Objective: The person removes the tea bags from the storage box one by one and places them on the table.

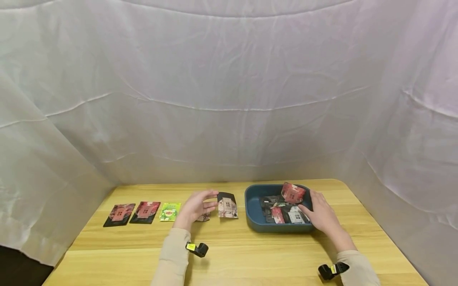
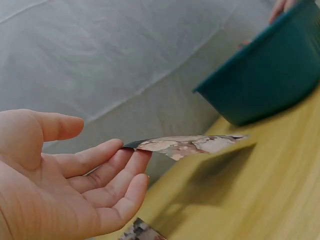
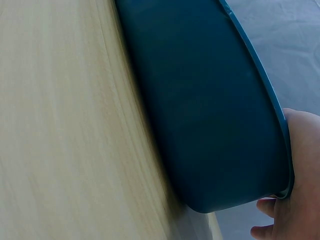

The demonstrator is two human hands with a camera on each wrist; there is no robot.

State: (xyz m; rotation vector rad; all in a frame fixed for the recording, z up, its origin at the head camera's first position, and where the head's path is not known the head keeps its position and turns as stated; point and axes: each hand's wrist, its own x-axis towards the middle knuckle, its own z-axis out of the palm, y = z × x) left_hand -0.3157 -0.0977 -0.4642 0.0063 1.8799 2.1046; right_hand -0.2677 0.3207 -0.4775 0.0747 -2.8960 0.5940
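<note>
My left hand (image 2: 70, 180) has its fingers stretched out and its thumb raised apart. At its fingertips is a black sachet with a pink floral print (image 1: 227, 205), tilted over the table with its shadow beneath. Another floral sachet (image 1: 204, 217) lies on the table, partly hidden by this hand. My right hand (image 1: 323, 212) grips the right rim of a dark blue plastic tub (image 1: 252, 212), thumb over the inner side and fingers outside. Inside the tub are several sachets, among them a red one (image 1: 293, 193) leaning high at the back and a white-labelled one (image 1: 296, 215).
On the wooden table (image 1: 250, 254), a row to the left holds two red-and-black sachets (image 1: 119, 214) and a green-yellow tea sachet (image 1: 169, 212). Pale cloth (image 1: 229, 79) hangs behind the table and along both sides.
</note>
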